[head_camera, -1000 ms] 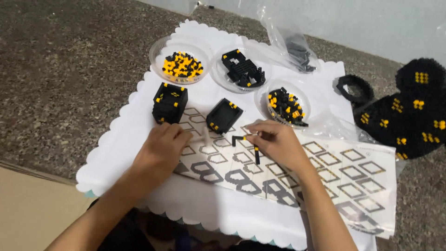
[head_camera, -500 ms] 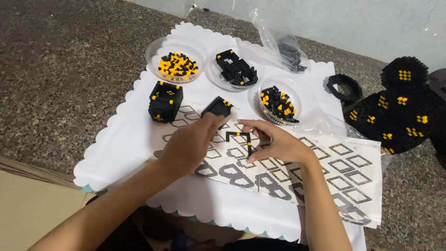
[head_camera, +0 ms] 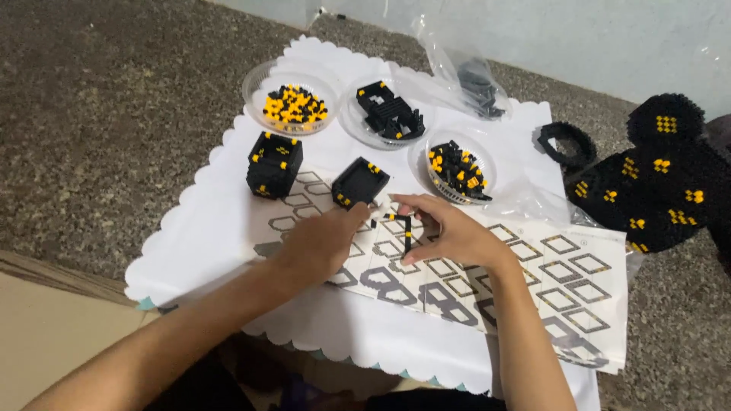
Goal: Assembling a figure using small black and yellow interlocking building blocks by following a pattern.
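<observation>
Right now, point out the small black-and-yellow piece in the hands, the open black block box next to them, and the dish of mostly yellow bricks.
Small frame piece (head_camera: 403,228), head view, its vertical bar.
Open block box (head_camera: 359,183), head view, its hollow top.
Yellow-brick dish (head_camera: 263,80), head view, its clear rim.

- The left hand covers part of the sheet and its own fingertips; what they pinch is too small to tell.
- The frame piece is partly hidden by the right hand.
- The black figure is cut off by the right edge.
- The bag blurs the dark parts inside.
- Single bricks in the bowls cannot be told apart.
- The sheet's lower corner runs behind the right forearm.
</observation>
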